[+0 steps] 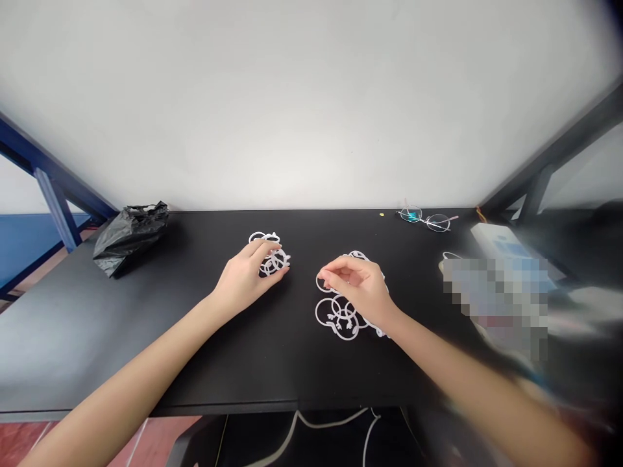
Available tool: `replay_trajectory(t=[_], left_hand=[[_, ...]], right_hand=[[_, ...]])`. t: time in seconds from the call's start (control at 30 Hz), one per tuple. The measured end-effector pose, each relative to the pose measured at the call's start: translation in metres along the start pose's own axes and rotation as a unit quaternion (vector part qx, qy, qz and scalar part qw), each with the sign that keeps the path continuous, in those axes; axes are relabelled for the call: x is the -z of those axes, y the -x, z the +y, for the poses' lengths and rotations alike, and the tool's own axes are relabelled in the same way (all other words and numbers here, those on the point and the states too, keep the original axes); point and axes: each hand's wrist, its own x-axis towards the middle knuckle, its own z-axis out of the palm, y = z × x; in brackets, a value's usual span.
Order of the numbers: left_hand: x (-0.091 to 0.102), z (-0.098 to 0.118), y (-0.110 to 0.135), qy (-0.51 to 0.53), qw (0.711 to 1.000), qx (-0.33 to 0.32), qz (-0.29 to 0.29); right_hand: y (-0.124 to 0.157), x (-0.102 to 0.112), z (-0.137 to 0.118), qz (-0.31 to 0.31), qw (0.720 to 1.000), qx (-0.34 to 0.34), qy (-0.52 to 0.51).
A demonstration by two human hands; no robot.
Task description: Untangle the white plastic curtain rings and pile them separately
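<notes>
I look down on a black worktop (195, 350) set against a pale wall (311, 97). Both of the person's bare forearms reach in from the bottom edge.

The left hand (246, 279) rests on the left rings (281, 261), a small heap of white plastic loops left of centre. Its grip is narrow, with thumb and fingers curled loosely around several loops.

The right hand (363, 288) hovers over the right rings (341, 318), a looser spread of the same white loops just right of centre. Thumb and forefinger pinch together on the rim of one loop at the heap's upper left. The two heaps lie near each other but apart.

A crumpled black bag (129, 237) sits at the far left. Glasses (426, 220) lie by the wall on the right. White cables (331, 421) hang below the front edge.
</notes>
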Motion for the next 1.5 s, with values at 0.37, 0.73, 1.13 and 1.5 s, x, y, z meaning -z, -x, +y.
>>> replay_trajectory(t=[0.37,0.73,1.13,1.5], left_hand=[[-0.005,-0.004,-0.001,-0.128,0.991,-0.040,-0.011],[-0.003,-0.004,0.000,-0.182,0.983,-0.038,-0.005],[-0.004,0.015,0.004,-0.046,0.990,-0.130,-0.020],[-0.014,0.041,0.017,0.039,0.951,-0.246,-0.182]], right_hand=[[0.000,0.001,0.002,0.002,1.000,-0.001,0.014],[-0.001,0.002,0.001,0.022,0.999,0.008,0.023],[-0.001,0.002,0.005,0.064,0.997,0.031,0.013],[-0.002,0.001,0.004,0.061,0.997,0.033,0.017]])
